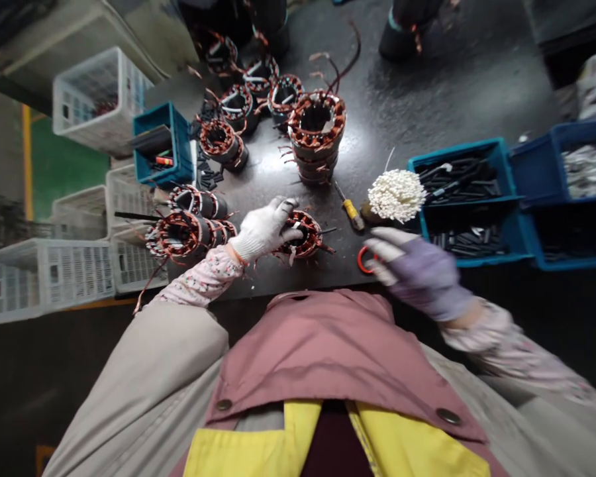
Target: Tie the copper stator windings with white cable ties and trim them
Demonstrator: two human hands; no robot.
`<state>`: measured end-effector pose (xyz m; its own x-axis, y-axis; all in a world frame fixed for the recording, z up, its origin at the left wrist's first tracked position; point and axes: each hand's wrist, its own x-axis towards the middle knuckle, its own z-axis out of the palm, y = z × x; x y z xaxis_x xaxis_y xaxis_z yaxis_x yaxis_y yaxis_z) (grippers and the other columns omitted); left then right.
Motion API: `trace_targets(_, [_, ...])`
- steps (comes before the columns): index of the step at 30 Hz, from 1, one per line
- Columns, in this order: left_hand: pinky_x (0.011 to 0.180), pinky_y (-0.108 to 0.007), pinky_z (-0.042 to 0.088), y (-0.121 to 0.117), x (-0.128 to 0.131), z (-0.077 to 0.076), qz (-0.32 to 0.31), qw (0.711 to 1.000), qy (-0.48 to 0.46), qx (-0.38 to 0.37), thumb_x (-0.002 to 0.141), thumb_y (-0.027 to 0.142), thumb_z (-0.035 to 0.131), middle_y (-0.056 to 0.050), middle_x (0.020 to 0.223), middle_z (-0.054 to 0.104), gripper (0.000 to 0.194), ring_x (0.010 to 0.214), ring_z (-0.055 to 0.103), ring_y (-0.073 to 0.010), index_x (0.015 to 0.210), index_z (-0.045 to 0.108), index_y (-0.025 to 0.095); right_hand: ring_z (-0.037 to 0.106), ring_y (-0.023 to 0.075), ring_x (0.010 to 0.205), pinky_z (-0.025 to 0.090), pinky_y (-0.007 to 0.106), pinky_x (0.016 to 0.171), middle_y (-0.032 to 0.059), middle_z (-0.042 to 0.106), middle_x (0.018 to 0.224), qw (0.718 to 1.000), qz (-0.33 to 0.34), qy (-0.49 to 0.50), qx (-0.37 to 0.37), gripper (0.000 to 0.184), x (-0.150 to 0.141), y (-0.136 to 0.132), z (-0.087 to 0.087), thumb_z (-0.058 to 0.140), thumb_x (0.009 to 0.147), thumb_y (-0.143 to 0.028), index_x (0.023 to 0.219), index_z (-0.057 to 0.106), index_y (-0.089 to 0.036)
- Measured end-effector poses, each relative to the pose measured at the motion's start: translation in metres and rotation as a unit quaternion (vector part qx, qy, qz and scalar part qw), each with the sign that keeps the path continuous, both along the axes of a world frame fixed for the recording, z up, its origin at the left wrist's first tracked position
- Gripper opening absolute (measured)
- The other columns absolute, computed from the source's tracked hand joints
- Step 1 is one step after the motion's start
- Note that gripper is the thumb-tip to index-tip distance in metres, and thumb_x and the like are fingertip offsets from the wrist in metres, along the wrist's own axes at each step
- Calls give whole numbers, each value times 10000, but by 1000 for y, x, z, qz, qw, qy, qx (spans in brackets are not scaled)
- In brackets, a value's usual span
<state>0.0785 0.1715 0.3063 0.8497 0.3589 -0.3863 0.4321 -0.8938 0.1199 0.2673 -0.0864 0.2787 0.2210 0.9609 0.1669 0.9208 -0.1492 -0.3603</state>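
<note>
Dk table (402, 109), gloved hands (420, 268); L (263, 228) on stator (312, 245)

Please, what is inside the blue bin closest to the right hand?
In the blue bin, dark, slender pieces lie loosely piled. The right hand is near it. Anything under the top ones is covered and cannot be seen.

Wearing white knit glove (254, 234) on left hand (265, 228), purple, pale-fingered glove (432, 278) on right hand (420, 268), floral sleeves (203, 281), grey workwear (149, 377), dusty-pink, metal-snapped apron (328, 344) and yellow cloth (248, 454) at bottom centre.
</note>
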Motion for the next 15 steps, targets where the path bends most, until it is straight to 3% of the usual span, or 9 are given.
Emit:
trace_targets(2, [824, -350, 516, -2, 5, -2, -53, 998, 5, 16, 882, 468, 617, -168, 1469, 436, 717, 1161, 594, -303, 1486, 342, 197, 505, 294, 1288, 436, 442, 1045, 127, 565, 1399, 992, 122, -24, -25, 414, -34, 35, -5, 597, 898, -418, 1257, 658, -221])
trace_targets(4, [821, -385, 517, -7, 15, -7, -102, 994, 44, 17, 952, 347, 494, -209, 1379, 509, 528, 1120, 610, -319, 1434, 426, 141, 414, 345, 1348, 361, 512, 1090, 150, 481, 1475, 985, 162, -38, -55, 532, -54, 66, -12, 653, 849, -480, 1296, 627, -194])
trace_targets(6, [835, -416, 511, -12, 27, -13, -107, 991, 81, 15, 984, 206, 321, -245, 1224, 598, 425, 1077, 629, -322, 1316, 537, 53, 368, 375, 1362, 314, 547, 1098, 194, 405, 1519, 981, 164, -46, -90, 612, -61, 88, -18, 703, 807, -492, 1306, 610, -151])
trace_targets(8, [846, -435, 506, -15, 39, -16, -84, 990, 116, 14, 968, 139, 277, -263, 1128, 639, 433, 1055, 642, -330, 1227, 595, 0, 360, 382, 1358, 300, 549, 1092, 231, 359, 1535, 980, 154, -51, -119, 622, -61, 100, -26, 718, 802, -457, 1309, 600, -116])
trace_targets(12, [856, -401, 504, -10, 52, -11, -78, 980, 181, -2, 905, 162, 454, -198, 1011, 706, 334, 1013, 672, -315, 1110, 701, 72, 419, 361, 1305, 347, 489, 1048, 241, 429, 1483, 980, 129, -42, -148, 520, -59, 107, -38, 630, 881, -389, 1304, 604, -87])
trace_targets(15, [843, -373, 516, -5, 50, -7, -98, 982, 160, -8, 891, 269, 519, -156, 974, 728, 312, 991, 688, -309, 1072, 741, 146, 454, 352, 1256, 369, 464, 1009, 211, 468, 1461, 981, 132, -31, -137, 445, -60, 109, -41, 575, 912, -410, 1232, 658, -113])
